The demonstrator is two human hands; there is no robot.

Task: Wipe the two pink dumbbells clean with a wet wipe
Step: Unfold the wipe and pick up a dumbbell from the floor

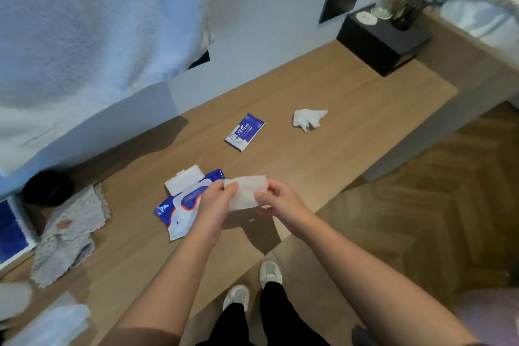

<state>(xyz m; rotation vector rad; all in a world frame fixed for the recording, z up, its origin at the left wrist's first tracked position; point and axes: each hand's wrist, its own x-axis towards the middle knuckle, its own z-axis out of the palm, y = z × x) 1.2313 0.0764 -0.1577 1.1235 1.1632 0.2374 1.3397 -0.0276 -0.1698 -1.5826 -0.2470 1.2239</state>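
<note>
A white wet wipe (247, 191) is stretched between my two hands above the wooden counter (351, 121). My left hand (217, 199) pinches its left edge. Its right edge is pinched by my right hand (276, 199). Just left of my hands lies a blue-and-white wet wipe pack (182, 205) with its white flip lid standing open. No pink dumbbell shows in the head view.
A small blue wipe sachet (245, 132) and a crumpled white tissue (308, 118) lie farther back. A grey cloth (70, 230) and a black round object (47, 188) sit at left. A black box (383, 39) with glassware stands at the back right. White towel hangs at upper left.
</note>
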